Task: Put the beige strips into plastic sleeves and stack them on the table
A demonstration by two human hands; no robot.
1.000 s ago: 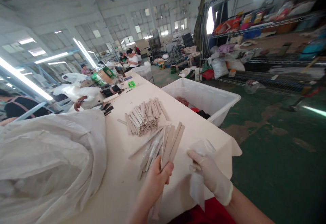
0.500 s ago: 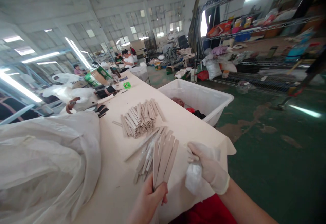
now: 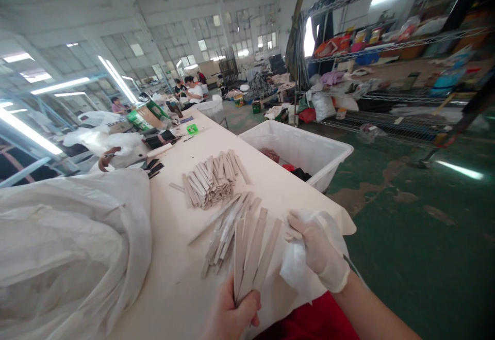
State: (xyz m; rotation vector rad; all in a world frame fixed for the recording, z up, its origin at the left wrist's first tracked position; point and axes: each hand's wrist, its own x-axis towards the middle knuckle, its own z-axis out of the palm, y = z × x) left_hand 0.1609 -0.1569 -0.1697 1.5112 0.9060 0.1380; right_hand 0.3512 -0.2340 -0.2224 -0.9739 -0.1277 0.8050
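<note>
left hand (image 3: 232, 315): fingers clenched round strips (image 3: 253, 249), fanned above table (image 3: 174, 278) edge, likely to bare each face | right hand (image 3: 323, 252), gloved: grasps cloth (image 3: 296, 273) just beside fan | pile (image 3: 211, 177) lies beyond

Flat pale beige strips (image 3: 253, 249) look matt and smooth. The right hand (image 3: 320, 247) wears a thin, smooth white glove (image 3: 330, 273) and holds soft white cloth (image 3: 294, 273). Matt cream tabletop (image 3: 174, 278); smooth white plastic tub (image 3: 334, 167).
</note>
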